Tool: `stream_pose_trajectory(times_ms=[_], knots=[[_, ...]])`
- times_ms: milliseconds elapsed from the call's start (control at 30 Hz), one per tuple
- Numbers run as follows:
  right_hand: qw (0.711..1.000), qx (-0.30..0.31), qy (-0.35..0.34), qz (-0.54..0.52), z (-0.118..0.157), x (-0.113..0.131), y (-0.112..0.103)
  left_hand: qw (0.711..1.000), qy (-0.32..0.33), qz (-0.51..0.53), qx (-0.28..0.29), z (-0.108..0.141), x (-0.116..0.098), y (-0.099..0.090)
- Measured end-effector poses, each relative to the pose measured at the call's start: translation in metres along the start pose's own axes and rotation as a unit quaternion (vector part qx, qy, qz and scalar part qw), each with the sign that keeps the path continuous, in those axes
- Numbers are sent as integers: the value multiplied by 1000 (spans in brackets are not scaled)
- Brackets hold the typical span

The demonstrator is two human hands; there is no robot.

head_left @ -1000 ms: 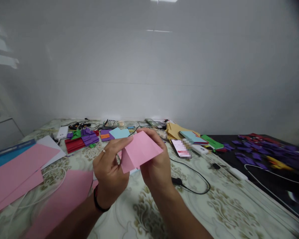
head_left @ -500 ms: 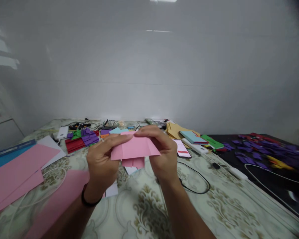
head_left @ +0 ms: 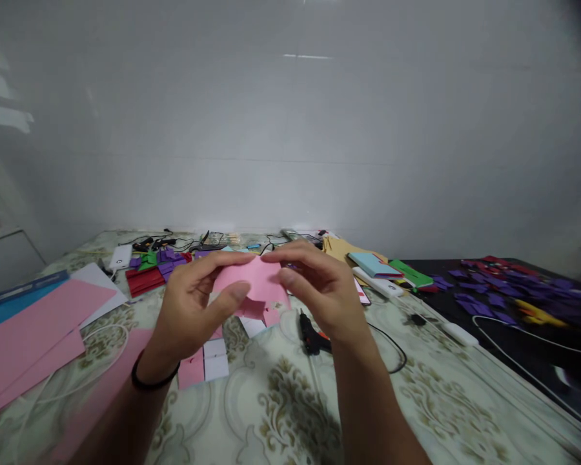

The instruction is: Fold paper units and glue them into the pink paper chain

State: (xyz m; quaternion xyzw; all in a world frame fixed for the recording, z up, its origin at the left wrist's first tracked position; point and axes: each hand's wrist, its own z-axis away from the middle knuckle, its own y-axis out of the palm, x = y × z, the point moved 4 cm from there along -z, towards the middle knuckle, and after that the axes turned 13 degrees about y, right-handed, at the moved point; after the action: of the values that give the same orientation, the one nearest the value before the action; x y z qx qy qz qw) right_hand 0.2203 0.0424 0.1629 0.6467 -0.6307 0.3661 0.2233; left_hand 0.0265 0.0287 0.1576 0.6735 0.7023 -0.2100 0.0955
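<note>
A small folded piece of pink paper [head_left: 256, 281] is held up above the table between both hands. My left hand [head_left: 193, 310] pinches its left side, thumb in front and fingers along the top edge. On the right side, my right hand [head_left: 322, 290] grips it the same way. Beneath the hands lie pink and white paper pieces [head_left: 215, 358] with small dark marks. A black glue gun [head_left: 312, 336] with an orange part rests on the table, partly hidden behind my right wrist.
Large pink sheets [head_left: 43, 329] lie at the left beside a blue packet [head_left: 24, 300]. Folded red paper [head_left: 145, 281] and purple pieces sit further back. A white power strip [head_left: 380, 283], a phone, cables and coloured pads are on the right. Purple pieces [head_left: 503, 290] cover a black surface.
Both thumbs have come round to the front of the pink paper, and its wide lower flap has been turned out of sight. My right hand has shifted right, and the glue gun now shows.
</note>
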Motion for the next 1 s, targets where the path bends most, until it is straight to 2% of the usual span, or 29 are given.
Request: stream_pose_trajectory(times_ms=[100,267,433,633,867,1000], knots=[[999,-32,7,-13,1,0,3,998,-42,27,-47,1,3,5],[999,-49,4,-10,4,-2,4,995,-92,30,-37,0,7,5],[1000,-28,12,-2,5,-2,5,993,-113,-37,-29,-3,2,-2],[997,17,74,-4,3,-7,6,991,-126,-22,-42,-4,-4,-3],[997,-6,38,66,4,0,6,989,-141,-7,-44,-7,-6,-3],[998,-5,56,42,4,0,8,987,-137,-30,-75,-6,-9,-5]])
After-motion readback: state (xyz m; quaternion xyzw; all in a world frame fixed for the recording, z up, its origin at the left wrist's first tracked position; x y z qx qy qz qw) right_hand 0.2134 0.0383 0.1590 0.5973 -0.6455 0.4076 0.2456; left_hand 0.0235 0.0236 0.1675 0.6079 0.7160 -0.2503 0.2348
